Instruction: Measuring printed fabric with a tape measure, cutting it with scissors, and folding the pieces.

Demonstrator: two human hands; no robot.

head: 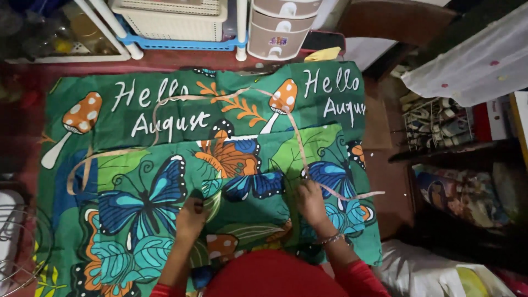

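Note:
A green printed cloth (165,181) with blue butterflies, orange mushrooms and white lettering lies spread on the floor. A pale measuring tape (165,100) loops across it from the left edge to the right. My left hand (191,217) presses on the cloth near a blue butterfly, fingers curled; whether it pinches anything is unclear. My right hand (311,199), with a bracelet at the wrist, holds the measuring tape against the cloth, and the tape's end runs off to the right. My red sleeves show at the bottom.
White plastic baskets (170,19) on a blue tray and a beige drawer unit (278,27) stand beyond the cloth. A white dotted curtain (473,60) hangs at right above a dark shelf (440,124). A wire fan guard (22,247) lies at left.

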